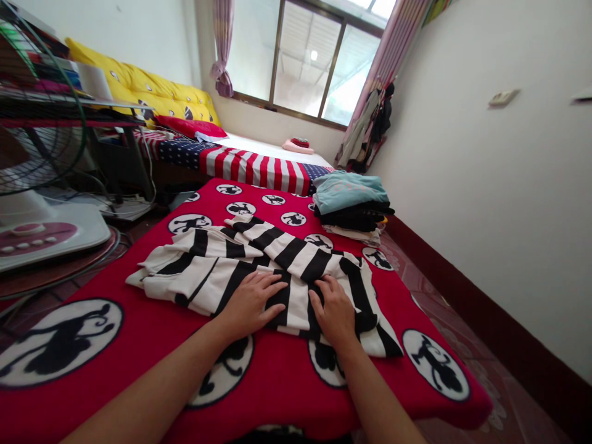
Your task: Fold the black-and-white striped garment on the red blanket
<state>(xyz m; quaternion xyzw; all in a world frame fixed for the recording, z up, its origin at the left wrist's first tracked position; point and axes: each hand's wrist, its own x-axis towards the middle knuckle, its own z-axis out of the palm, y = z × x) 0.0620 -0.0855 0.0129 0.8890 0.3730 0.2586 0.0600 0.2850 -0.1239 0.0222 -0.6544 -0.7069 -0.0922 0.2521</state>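
A black-and-white striped garment (pixel 296 256), seemingly a long-sleeved top, lies partly folded across a red cloth-covered table (pixel 152 357). One sleeve is laid diagonally over its body. My left hand (pixel 252 303) rests flat on the garment's near middle, fingers spread and pointing away from me. Beside it, a short gap to the right, my right hand (pixel 333 311) presses on the same striped fabric with its fingers apart. Neither hand grips the cloth; both palms face down.
A stack of folded clothes (pixel 351 200), light blue on top, sits at the table's far right corner. To the left stands an electric fan (pixel 41 228) on a round stool. Behind is a bed (pixel 259 169) with a striped cover, and a white wall (pixel 490 185) runs along the right.
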